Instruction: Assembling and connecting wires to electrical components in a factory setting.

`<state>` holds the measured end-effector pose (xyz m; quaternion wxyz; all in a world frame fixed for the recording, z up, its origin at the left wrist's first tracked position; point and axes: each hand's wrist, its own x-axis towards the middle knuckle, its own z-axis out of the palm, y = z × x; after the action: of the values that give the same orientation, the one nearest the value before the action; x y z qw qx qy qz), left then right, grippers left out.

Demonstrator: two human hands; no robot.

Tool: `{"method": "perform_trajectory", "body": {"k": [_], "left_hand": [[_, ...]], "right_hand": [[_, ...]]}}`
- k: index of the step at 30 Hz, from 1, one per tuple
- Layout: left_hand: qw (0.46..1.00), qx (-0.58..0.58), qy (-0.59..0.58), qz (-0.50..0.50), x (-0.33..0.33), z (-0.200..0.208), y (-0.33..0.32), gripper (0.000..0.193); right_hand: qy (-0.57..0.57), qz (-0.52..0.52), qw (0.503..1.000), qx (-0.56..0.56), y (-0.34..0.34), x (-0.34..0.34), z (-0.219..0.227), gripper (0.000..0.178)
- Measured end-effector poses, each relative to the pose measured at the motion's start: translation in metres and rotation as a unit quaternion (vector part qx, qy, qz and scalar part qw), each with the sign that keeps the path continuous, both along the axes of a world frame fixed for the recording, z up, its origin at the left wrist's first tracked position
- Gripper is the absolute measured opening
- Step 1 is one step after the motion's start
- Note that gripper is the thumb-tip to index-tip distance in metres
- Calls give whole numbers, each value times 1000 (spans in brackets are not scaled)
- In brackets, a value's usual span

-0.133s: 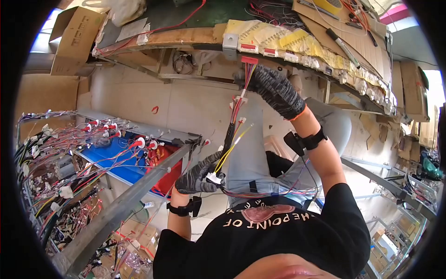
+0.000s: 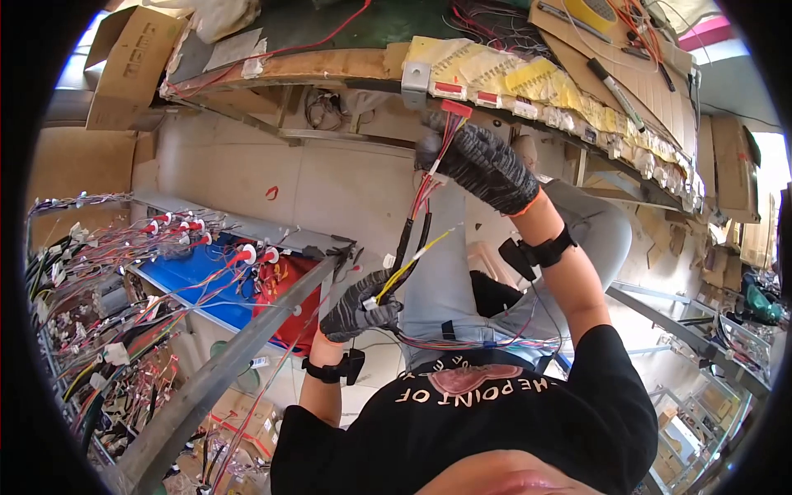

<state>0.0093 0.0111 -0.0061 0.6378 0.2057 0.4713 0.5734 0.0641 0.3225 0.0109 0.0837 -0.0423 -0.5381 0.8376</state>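
A wire harness (image 2: 406,237) stretches between my two gloved hands, over my lap. My right hand (image 2: 487,165), in a dark grey knit glove, is closed round its upper wires, just below a red connector (image 2: 456,108) near the bench edge. My left hand (image 2: 360,310), gloved alike, is closed on the lower end, with a white connector (image 2: 370,304) at its fingers. Yellow wires (image 2: 410,266) stick up from that hand beside the black-sleeved part. More coloured wires (image 2: 462,341) run from the left hand across my waist.
A workbench (image 2: 330,64) with yellow-taped labels along its edge spans the far side. A marker pen (image 2: 615,92) lies on cardboard there. At left, a metal rail (image 2: 223,371) crosses before many hanging harnesses (image 2: 107,280) and a blue bin (image 2: 194,285). A carton (image 2: 136,70) stands far left.
My right hand and the red connector have shifted slightly right and down. My left hand has risen a little, and the white connector in it has turned.
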Motion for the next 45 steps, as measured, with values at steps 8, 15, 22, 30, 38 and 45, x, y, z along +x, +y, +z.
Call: {"method": "perform_trajectory", "body": {"k": [8, 15, 22, 30, 38, 45], "left_hand": [[972, 36, -221, 76, -3, -36, 6, 55], [984, -38, -166, 56, -16, -39, 15, 44], [992, -55, -14, 114, -12, -31, 29, 29], [981, -98, 119, 121, -6, -41, 35, 17], [981, -78, -106, 141, 14, -54, 41, 21], [990, -44, 84, 100, 22, -49, 78, 18]], "right_hand": [[-98, -285, 953, 20, -16, -24, -12, 17], [-114, -414, 876, 220, -25, -45, -16, 15], [-107, -408, 893, 155, -26, -45, -6, 16], [-143, -421, 887, 125, -27, -50, -9, 13], [-166, -108, 813, 547, 8, 34, -5, 23], [-58, -186, 828, 526, -5, 42, 8, 54]]}}
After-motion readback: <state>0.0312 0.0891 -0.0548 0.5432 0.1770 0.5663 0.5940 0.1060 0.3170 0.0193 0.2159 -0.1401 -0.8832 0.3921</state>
